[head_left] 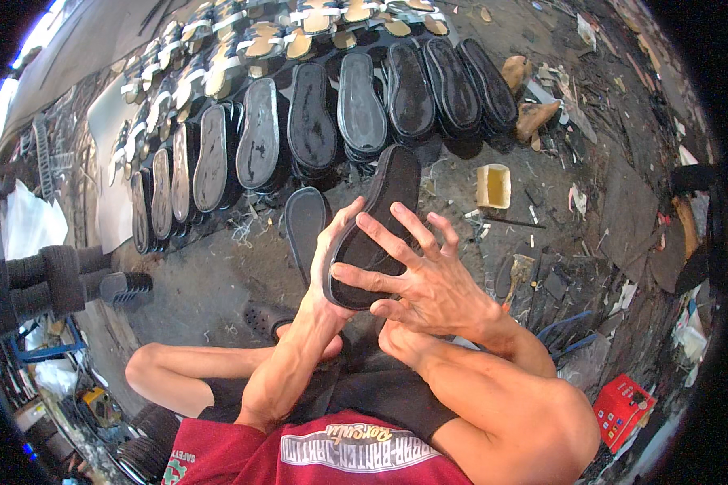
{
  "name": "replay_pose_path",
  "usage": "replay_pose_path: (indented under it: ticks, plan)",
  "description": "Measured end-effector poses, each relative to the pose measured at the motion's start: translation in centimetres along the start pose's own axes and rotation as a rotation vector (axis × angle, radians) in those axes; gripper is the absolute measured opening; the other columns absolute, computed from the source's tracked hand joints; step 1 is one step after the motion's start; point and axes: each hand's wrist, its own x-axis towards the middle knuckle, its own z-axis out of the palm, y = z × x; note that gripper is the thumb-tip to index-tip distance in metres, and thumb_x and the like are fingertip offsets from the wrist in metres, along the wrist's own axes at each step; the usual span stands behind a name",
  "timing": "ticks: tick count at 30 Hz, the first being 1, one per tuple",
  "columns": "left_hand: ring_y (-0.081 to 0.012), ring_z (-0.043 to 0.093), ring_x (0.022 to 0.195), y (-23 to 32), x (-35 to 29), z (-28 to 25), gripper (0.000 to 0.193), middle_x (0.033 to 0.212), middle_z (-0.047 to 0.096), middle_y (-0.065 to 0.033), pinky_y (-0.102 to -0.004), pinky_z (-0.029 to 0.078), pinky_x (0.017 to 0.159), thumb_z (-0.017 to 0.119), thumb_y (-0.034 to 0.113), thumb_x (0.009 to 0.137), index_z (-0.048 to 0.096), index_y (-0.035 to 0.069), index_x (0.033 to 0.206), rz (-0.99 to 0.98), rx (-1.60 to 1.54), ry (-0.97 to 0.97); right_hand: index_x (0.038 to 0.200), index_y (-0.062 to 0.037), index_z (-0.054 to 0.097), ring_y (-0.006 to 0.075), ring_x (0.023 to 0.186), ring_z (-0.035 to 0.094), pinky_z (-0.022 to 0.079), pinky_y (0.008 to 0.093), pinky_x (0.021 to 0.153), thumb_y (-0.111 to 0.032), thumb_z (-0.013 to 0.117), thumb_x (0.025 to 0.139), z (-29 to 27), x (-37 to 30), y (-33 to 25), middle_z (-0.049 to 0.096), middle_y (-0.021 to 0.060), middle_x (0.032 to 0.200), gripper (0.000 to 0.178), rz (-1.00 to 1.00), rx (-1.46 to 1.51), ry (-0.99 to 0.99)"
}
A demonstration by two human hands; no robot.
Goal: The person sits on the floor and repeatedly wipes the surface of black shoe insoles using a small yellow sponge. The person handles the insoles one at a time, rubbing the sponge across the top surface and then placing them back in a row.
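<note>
Tilted up in front of me is a black shoe sole [393, 184] with a raised rim. My left hand [323, 275] grips its near left side, one finger reaching along the edge and the rest hidden behind it. Across the sole's near half lies my right hand [441, 287], fingers spread wide, with the fingertips touching its surface. The right thumb is by the near end. Just left of my hands, another dark sole [306, 220] rests on the ground.
Stacks of black soles [311, 121] curve in a row ahead, with several sandals [263, 39] behind them. A small container with yellowish contents [493, 186] and a brush [519, 271] are on the right. More black soles [52, 279] are piled far left; a red box [623, 412] sits near right.
</note>
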Motion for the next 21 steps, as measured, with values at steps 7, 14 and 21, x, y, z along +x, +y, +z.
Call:
replay_pose_path:
  ticks: [7, 14, 21]
  plan:
    - [-0.0295, 0.076, 0.107, 0.5, 0.7, -0.4, 0.043, 0.125, 0.077, -0.0145, -0.0462, 0.063, 0.097, 0.054, 0.041, 0.111, 0.07, 0.011, 0.138, -0.019, -0.014, 0.002, 0.152, -0.0575, 0.058, 0.0337, 0.163, 0.014, 0.009, 0.0617, 0.125, -0.073, 0.025, 0.11, 0.1, -0.9, 0.4, 0.025, 0.004, 0.181, 0.055, -0.079, 0.217, 0.005]
    - [-0.0306, 0.077, 0.107, 1.2, 1.1, 0.0, 0.049, 0.128, 0.077, -0.0174, -0.0447, 0.062, 0.1, 0.052, 0.041, 0.111, 0.068, 0.004, 0.139, -0.04, -0.065, -0.199, 0.155, -0.0485, 0.058, 0.0354, 0.161, 0.02, 0.014, 0.0598, 0.125, -0.061, 0.04, 0.111, 0.3, -2.0, -0.3, 0.03, 0.0053, 0.179, 0.05, 0.029, 0.093, 0.072]
    - [-0.029, 0.077, 0.103, 1.5, 0.5, -1.2, 0.045, 0.119, 0.079, -0.0163, -0.042, 0.062, 0.096, 0.054, 0.039, 0.111, 0.071, 0.003, 0.133, 0.082, 0.045, -0.029, 0.154, -0.0437, 0.06, 0.0379, 0.16, 0.024, 0.021, 0.062, 0.121, -0.06, 0.051, 0.109, 0.1, -1.1, 0.6, 0.032, 0.0077, 0.178, 0.049, 0.022, 0.054, 0.117]
